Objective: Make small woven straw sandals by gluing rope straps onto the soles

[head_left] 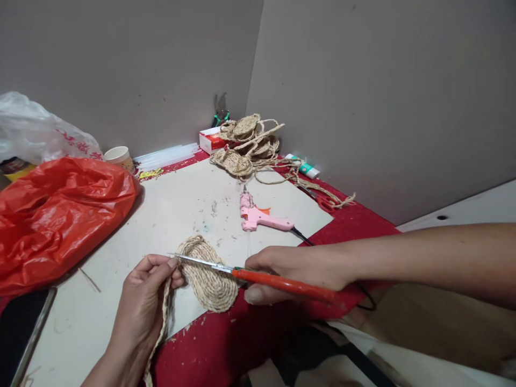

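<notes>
Pinched between the thumb and fingers of my left hand [147, 293] is a braided straw cord [164, 312], its tail hanging down past my wrist. The cord leads to a coiled, sole-shaped straw piece [207, 277] lying on the white board at its front edge. My right hand [286, 274] grips scissors [278, 282] with long orange-red handles. Their blades reach left across the top of the coiled piece, tips at my left fingertips beside the cord. Whether the blades touch the cord I cannot tell.
A pink glue gun [252, 212] lies on the white board [177, 207]. Behind it sit straw coils [245, 145], a red-white box [210, 141], pliers [220, 110] and glue sticks [169, 156]. Left are a red plastic bag [64, 215], a paper cup [120, 157] and a phone [24, 328]. Grey walls close the back.
</notes>
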`<state>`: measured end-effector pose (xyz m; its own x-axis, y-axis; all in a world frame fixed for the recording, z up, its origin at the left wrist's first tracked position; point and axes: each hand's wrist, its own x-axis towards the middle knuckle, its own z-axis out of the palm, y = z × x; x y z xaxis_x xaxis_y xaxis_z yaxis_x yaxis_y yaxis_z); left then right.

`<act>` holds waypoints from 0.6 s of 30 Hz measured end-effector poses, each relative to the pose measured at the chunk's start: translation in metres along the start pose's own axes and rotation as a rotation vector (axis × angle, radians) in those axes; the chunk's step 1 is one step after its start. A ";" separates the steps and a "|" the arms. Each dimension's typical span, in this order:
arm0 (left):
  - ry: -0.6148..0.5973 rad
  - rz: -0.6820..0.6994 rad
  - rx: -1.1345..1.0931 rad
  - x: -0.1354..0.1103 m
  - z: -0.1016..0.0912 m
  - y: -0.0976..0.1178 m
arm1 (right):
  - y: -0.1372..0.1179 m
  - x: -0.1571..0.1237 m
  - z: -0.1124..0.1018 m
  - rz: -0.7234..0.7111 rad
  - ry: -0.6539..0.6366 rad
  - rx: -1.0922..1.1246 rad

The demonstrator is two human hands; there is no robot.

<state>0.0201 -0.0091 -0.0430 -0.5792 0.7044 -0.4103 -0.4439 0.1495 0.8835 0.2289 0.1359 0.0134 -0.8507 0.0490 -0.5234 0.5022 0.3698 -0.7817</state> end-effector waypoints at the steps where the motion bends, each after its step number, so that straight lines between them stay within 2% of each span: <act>1: -0.003 0.003 -0.001 0.000 0.000 0.000 | 0.000 0.001 0.001 0.006 -0.002 -0.016; 10: -0.020 -0.001 0.011 -0.004 0.002 -0.001 | 0.007 0.017 0.014 0.012 0.021 0.144; 18: -0.029 0.010 0.028 -0.002 0.004 -0.001 | 0.006 0.019 0.016 0.043 0.032 0.246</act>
<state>0.0243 -0.0081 -0.0421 -0.5628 0.7260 -0.3951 -0.4188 0.1617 0.8936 0.2186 0.1239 -0.0071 -0.8302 0.0909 -0.5500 0.5574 0.1303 -0.8199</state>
